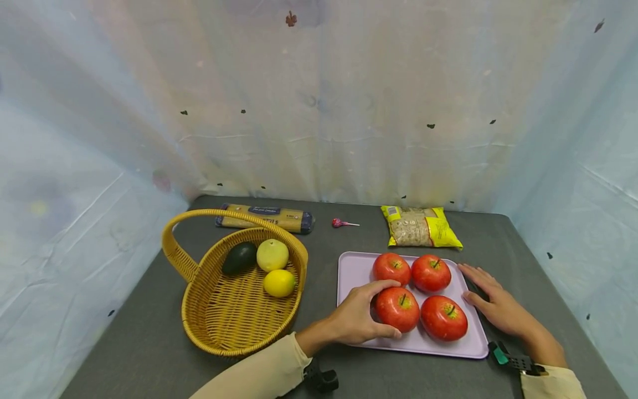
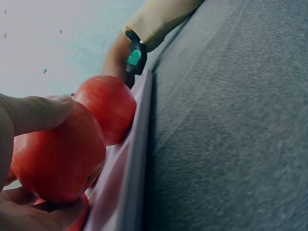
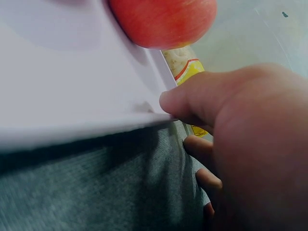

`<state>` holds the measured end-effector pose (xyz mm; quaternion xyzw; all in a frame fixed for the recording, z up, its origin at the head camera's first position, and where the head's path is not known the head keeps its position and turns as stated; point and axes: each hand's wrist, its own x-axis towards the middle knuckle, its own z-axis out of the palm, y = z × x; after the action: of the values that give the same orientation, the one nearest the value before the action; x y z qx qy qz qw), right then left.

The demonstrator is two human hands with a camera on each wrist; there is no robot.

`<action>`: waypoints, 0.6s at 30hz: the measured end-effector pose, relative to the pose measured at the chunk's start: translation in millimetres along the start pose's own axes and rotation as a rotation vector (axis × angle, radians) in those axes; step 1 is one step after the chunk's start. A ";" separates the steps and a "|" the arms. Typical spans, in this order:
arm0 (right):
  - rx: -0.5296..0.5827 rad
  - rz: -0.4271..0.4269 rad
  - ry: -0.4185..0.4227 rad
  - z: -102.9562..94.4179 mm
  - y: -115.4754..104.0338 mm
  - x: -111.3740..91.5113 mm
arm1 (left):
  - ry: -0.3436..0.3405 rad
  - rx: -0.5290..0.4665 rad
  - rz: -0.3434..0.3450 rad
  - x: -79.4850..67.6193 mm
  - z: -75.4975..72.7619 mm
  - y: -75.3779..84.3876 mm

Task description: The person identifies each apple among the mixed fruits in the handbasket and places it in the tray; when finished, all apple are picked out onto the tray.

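Observation:
My left hand [image 1: 356, 314] grips a red apple [image 1: 397, 309] at the front left of a pale lilac tray [image 1: 356, 271]. Its thumb lies along the near side and its fingers reach round the far side. Three more red apples sit on the tray: one behind [image 1: 391, 269], one at the back right [image 1: 431, 273] and one at the front right [image 1: 444, 318]. Beside the tray's right edge rests my right hand [image 1: 503, 305], fingers stretched out on the table. In the right wrist view its thumb [image 3: 192, 98] touches the tray's rim near a corner.
Left of the tray stands a yellow wicker basket [image 1: 189, 316] with a tall handle, holding an avocado [image 1: 239, 259], a pale green round fruit [image 1: 272, 255] and a lemon [image 1: 279, 283]. Farther back lie a pasta packet [image 1: 269, 218], a lollipop [image 1: 339, 223] and a yellow food bag [image 1: 421, 227].

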<state>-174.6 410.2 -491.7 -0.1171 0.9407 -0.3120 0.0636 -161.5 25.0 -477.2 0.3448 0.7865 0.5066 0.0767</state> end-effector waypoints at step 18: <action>-0.004 -0.016 0.008 0.1 -0.6 -3.5 | -0.029 0.262 -0.066 -3.8 4.4 -0.1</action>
<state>-171.0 410.6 -491.3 -0.1236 0.9407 -0.3109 0.0570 -156.7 25.9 -480.2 0.3332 0.8557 0.3914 0.0591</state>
